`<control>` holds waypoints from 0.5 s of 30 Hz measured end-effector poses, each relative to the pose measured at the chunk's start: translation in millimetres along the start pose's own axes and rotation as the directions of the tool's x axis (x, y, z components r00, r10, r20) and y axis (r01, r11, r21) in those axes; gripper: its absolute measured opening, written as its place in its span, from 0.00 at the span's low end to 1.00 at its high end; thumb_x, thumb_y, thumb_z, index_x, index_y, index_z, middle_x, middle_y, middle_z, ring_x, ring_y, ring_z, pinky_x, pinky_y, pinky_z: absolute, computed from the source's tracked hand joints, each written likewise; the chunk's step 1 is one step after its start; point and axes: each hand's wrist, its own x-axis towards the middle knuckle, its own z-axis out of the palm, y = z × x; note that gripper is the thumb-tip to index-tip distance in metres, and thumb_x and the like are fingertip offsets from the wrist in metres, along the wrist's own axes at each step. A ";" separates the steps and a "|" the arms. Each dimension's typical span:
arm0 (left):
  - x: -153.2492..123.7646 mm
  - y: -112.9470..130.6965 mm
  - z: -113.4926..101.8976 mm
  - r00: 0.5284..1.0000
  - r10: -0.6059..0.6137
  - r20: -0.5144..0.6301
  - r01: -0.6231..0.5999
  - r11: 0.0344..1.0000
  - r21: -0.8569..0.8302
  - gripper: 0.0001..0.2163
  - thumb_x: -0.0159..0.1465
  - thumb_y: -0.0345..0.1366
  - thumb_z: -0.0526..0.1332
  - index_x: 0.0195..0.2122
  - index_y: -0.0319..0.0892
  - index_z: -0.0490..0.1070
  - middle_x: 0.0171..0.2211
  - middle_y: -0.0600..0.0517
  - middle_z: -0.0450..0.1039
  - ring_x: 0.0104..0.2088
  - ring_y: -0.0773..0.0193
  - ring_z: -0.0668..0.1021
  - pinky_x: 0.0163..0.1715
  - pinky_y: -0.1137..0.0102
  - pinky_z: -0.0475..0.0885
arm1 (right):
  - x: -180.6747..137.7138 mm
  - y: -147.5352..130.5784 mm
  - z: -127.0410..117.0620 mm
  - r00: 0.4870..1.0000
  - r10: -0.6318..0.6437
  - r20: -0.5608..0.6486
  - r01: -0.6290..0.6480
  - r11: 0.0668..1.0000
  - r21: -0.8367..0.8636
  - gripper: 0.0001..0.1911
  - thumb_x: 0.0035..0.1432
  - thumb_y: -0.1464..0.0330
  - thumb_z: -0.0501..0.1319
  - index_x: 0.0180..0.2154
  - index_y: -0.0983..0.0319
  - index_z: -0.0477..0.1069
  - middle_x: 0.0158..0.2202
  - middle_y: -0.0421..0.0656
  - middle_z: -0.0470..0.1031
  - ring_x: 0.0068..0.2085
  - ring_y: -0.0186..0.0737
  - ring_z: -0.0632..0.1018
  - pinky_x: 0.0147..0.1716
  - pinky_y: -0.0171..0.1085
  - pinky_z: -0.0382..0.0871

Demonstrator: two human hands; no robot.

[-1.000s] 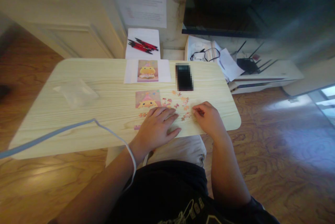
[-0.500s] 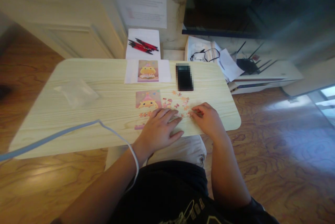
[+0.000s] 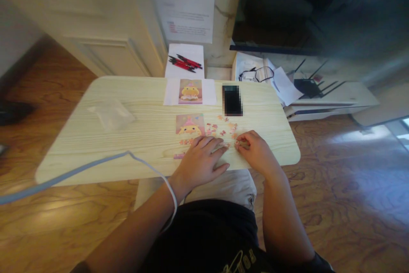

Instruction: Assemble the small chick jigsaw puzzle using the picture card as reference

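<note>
A partly built jigsaw of a yellow duck [image 3: 189,124] lies on the pale wooden table [image 3: 134,141]. Several loose puzzle pieces [image 3: 223,125] are scattered to its right. My left hand [image 3: 202,162] lies flat on the table just below the jigsaw, fingers spread over some pieces. My right hand [image 3: 257,150] sits close beside it at the right, fingers curled in a pinch on a small puzzle piece. A printed picture of the same duck [image 3: 190,91] lies on white paper at the table's far edge.
A dark phone [image 3: 232,100] lies right of the printed picture. A clear plastic bag [image 3: 110,114] rests on the table's left part. A light blue cable [image 3: 79,166] runs from my left wrist across the front edge. Red pens [image 3: 185,62] lie on a white stand behind; a low shelf [image 3: 322,94] holds clutter.
My right hand has edged left toward my left hand with its pinch kept. My head has shifted, so the whole table sits a little further right and lower in view.
</note>
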 end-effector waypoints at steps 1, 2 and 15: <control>-0.3 0.0 -0.4 1.000 0.002 0.000 -0.002 1.000 -0.001 0.23 0.70 0.52 0.61 0.60 0.47 0.75 0.61 0.44 0.74 0.61 0.46 0.72 0.64 0.47 0.64 | 0.1 0.6 0.1 1.000 0.010 -0.003 -0.010 1.000 -0.010 0.08 0.63 0.69 0.66 0.45 0.58 0.78 0.46 0.45 0.76 0.47 0.45 0.79 0.51 0.46 0.74; -0.8 -0.1 -0.9 1.000 0.003 0.001 -0.003 1.000 -0.003 0.23 0.70 0.52 0.61 0.60 0.47 0.75 0.61 0.44 0.74 0.61 0.46 0.72 0.64 0.47 0.64 | 0.1 1.2 0.1 1.000 0.022 -0.001 -0.022 1.000 -0.019 0.08 0.63 0.69 0.66 0.46 0.58 0.78 0.46 0.45 0.76 0.48 0.46 0.79 0.52 0.47 0.74; -34.2 -25.8 -17.8 0.989 -0.043 -0.144 0.045 0.999 0.008 0.13 0.70 0.45 0.63 0.51 0.48 0.79 0.55 0.48 0.79 0.55 0.51 0.77 0.57 0.52 0.68 | 3.1 -5.5 4.2 0.998 0.032 0.058 -0.028 0.998 -0.059 0.04 0.64 0.72 0.64 0.39 0.59 0.77 0.43 0.44 0.76 0.44 0.44 0.78 0.48 0.45 0.73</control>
